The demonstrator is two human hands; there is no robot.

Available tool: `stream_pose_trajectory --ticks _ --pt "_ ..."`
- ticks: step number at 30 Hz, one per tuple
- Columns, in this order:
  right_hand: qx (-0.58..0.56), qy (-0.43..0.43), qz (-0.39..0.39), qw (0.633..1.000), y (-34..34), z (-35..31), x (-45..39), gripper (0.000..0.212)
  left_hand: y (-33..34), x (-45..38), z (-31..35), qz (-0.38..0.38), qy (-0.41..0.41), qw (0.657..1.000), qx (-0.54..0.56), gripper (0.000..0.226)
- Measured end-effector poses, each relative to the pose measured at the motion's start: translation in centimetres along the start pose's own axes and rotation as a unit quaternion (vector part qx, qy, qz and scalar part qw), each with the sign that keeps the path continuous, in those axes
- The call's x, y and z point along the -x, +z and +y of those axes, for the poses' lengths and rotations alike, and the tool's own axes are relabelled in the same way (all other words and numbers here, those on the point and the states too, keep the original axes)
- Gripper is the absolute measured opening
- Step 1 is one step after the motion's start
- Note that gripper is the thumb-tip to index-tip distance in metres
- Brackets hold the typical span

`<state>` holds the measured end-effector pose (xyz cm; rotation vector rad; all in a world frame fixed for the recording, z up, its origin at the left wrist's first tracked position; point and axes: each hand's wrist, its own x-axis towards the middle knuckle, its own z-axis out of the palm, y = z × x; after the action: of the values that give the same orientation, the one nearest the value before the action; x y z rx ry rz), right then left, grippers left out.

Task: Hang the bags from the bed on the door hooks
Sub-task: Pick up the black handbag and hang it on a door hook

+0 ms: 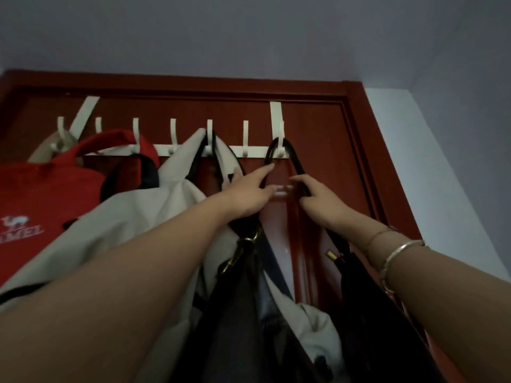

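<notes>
While both arms reach up toward the dark red door (312, 125), a black bag (367, 313) hangs below and between the hands, its body dropping out of view at the lower edge. Its black strap (280, 142) loops over the rightmost hook (281, 142) of a white over-door rack (249, 150), and the two sides of the loop run down to the hands. The left hand (246, 194) lies along the left side of the strap with fingers stretched out, the palm pressed over it; whether it truly grips cannot be told. The right hand (322, 197) is curled around the right side of the strap, forefinger pointing left. The hands are apart, with bare door panel between them. The bag looks dark and smooth, with brass-coloured hardware (250, 239) where strap meets body.

To the left, a pale grey garment (132, 217) hangs from a middle hook and crowds against the left forearm. Further left hangs a red bag (41, 194) with white lettering. One hook (245, 136) between the garment and the strap stands bare. Silver bracelets (398, 252) circle the right wrist.
</notes>
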<state>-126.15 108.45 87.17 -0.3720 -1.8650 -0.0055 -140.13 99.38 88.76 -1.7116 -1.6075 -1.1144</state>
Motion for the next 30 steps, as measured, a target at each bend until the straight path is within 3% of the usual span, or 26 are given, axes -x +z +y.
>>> stream_pose_trajectory --ticks 4,7,12,15,21,23,26,27,30 --pt "0.050 -0.014 0.054 0.997 0.8 -1.7 4.3 0.045 -0.1 6.0 0.1 0.031 0.070 0.995 0.071 0.056" --pt "0.025 -0.026 0.056 0.998 1.7 -4.1 7.1 0.039 -1.0 10.7 0.2 0.059 0.063 0.989 0.124 0.050" --pt "-0.016 -0.077 0.043 0.996 3.5 -9.7 10.7 0.029 -4.3 16.6 -0.9 0.210 0.084 0.974 -0.013 0.052" --pt "-0.005 -0.088 0.006 0.996 4.7 -13.0 12.6 0.027 -6.9 19.5 -3.4 0.271 0.009 0.960 -0.062 0.060" --pt "0.154 -0.039 -0.040 0.986 7.9 -16.7 16.8 0.040 -8.1 24.1 -9.0 0.184 -0.165 0.961 0.127 0.078" --pt "0.174 -0.010 -0.041 0.984 8.7 -17.7 17.5 0.046 -8.3 24.9 -10.3 0.152 -0.218 0.924 0.275 0.070" --pt "0.146 0.045 -0.035 0.988 10.6 -19.7 17.6 0.050 -8.2 26.7 -12.6 0.099 -0.283 0.833 0.465 0.059" --pt "0.112 0.071 -0.031 0.991 11.2 -20.3 17.5 0.055 -8.1 27.1 -13.0 0.074 -0.276 0.833 0.474 0.050" --pt "-0.016 0.151 -0.014 0.988 12.4 -21.2 16.7 0.073 -8.0 27.2 -13.6 -0.021 -0.219 0.888 0.404 0.028"
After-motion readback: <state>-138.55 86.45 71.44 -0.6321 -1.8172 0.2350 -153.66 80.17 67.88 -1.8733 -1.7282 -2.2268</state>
